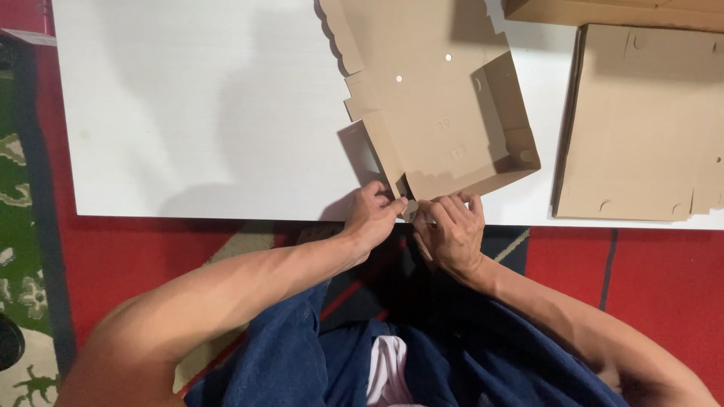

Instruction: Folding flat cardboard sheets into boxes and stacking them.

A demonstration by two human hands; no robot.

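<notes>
Half-folded cardboard box [445,120] at near tabletop [196,113] edge, near corner being formed. Left hand [373,218] and right hand [451,230] both pinched shut on that corner flap. Next: tucking flap firmly. Flat cardboard stack [641,128] right of box.

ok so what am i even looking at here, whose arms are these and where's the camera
There is one picture, taken by a camera worn on a person's head, looking down at their own bare arms. No machine is involved. The left hand and right hand pinch the near corner of a brown cardboard box that is partly folded, one side wall already standing. It lies on a white table. To the right is a stack of flat cardboard sheets. Below the table is a red patterned floor mat.
</notes>
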